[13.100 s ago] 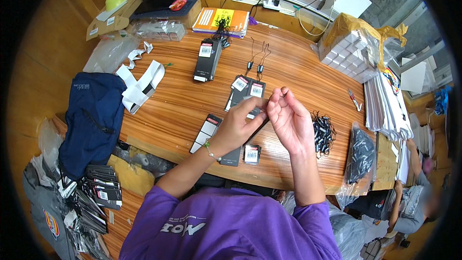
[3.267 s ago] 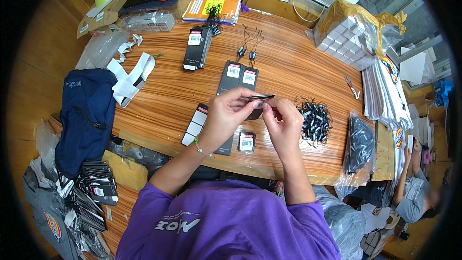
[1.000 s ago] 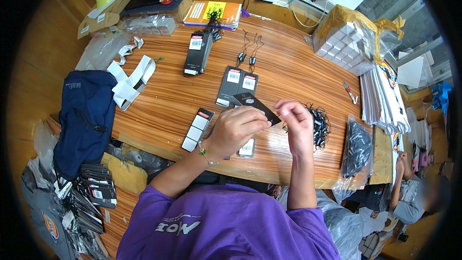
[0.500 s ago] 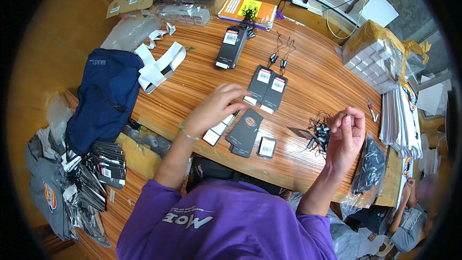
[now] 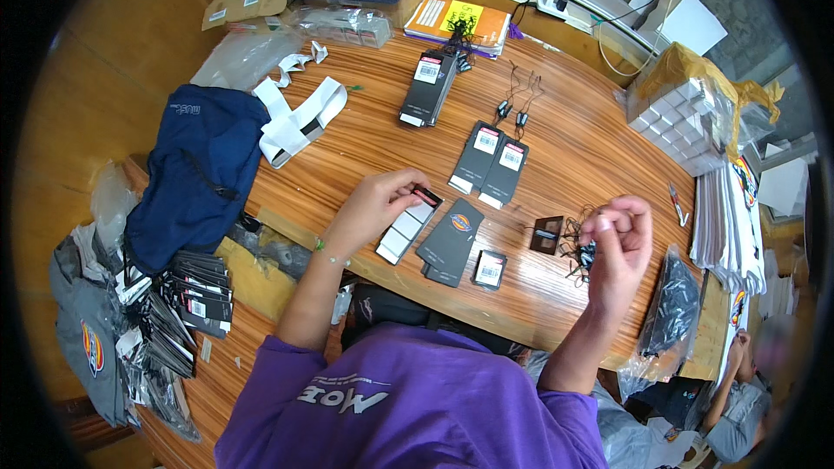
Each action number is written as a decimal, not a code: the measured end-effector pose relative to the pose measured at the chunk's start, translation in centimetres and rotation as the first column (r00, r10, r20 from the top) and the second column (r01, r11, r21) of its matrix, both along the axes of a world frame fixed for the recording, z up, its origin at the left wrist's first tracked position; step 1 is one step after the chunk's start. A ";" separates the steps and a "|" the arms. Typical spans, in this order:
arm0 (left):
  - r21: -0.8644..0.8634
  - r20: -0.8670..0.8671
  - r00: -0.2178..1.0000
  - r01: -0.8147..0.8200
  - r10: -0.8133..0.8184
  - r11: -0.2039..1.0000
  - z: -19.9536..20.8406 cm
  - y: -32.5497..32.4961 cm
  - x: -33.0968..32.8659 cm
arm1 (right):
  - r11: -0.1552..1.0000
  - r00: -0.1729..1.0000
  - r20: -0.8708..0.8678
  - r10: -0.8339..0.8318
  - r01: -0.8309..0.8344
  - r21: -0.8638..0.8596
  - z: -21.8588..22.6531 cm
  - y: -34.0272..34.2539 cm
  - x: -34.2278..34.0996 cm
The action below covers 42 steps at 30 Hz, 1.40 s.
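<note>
under the half-curled left hand [image 5: 380,204], a likely light, stiff card [image 5: 401,236] is being partly covered, edges best gripped; right hand [image 5: 618,234] pinched; both holds unclear

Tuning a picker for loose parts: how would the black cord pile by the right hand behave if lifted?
The black cord pile would probably sag rather than hold shape: its thin strands curl loosely. Neighbouring pieces would likely snag, since the loops overlap.
</note>
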<state>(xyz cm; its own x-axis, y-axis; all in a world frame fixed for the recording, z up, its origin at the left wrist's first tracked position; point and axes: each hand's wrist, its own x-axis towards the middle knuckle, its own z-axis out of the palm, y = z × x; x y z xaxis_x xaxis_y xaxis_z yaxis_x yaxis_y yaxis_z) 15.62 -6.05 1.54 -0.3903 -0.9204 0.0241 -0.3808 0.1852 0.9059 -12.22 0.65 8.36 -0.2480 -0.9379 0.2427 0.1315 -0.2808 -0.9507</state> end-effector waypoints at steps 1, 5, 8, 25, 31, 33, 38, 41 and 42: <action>0.146 -0.164 0.984 -0.039 0.064 0.988 0.8 0.4 -0.4 | 1.000 0.998 -0.057 0.010 -0.009 0.020 0.1 0.2 0.6; 0.125 -0.372 0.914 -0.121 0.160 0.985 4.2 1.7 -3.7 | 0.993 0.955 -0.280 0.099 -0.077 0.087 -0.9 0.0 4.1; 0.015 -0.350 0.932 -0.097 0.096 0.995 4.5 2.2 -5.6 | 0.999 0.902 -0.430 0.037 -0.033 0.016 -0.6 -0.3 5.5; -0.215 -0.221 0.974 0.009 -0.058 0.977 5.3 2.5 -8.2 | 0.999 0.796 -0.604 -0.038 0.022 -0.034 -0.5 -0.5 4.0; -0.308 -0.134 0.986 0.051 -0.096 0.950 5.4 2.1 -8.5 | 0.998 0.834 -0.549 -0.054 0.037 -0.042 -1.3 -0.8 3.8; -0.411 -0.102 0.987 0.068 -0.120 0.909 5.6 1.9 -8.6 | 0.998 0.853 -0.518 -0.067 0.048 -0.051 -1.9 -1.0 3.6; -0.569 -0.084 0.987 0.063 -0.134 0.820 5.2 1.5 -9.0 | 0.992 0.984 -0.157 0.079 -0.062 0.111 -1.9 -1.0 3.3; -0.722 -0.036 0.994 0.043 -0.099 0.691 5.1 1.1 -9.4 | 0.983 0.991 -0.031 0.131 -0.126 0.134 -1.3 -1.3 2.9; -0.778 -0.007 0.997 0.041 -0.073 0.627 4.8 1.0 -9.5 | 0.977 0.987 -0.005 0.159 -0.156 0.148 -1.3 -1.4 2.5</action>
<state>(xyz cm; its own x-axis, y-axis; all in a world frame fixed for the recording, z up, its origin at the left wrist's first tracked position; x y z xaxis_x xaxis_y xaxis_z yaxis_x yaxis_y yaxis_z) 6.10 -5.08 6.38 -0.4254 -0.5299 0.7337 -0.3170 0.8466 0.4276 -9.75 -0.73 7.08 -0.0912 -0.9905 0.1027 0.1465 -0.1154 -0.9825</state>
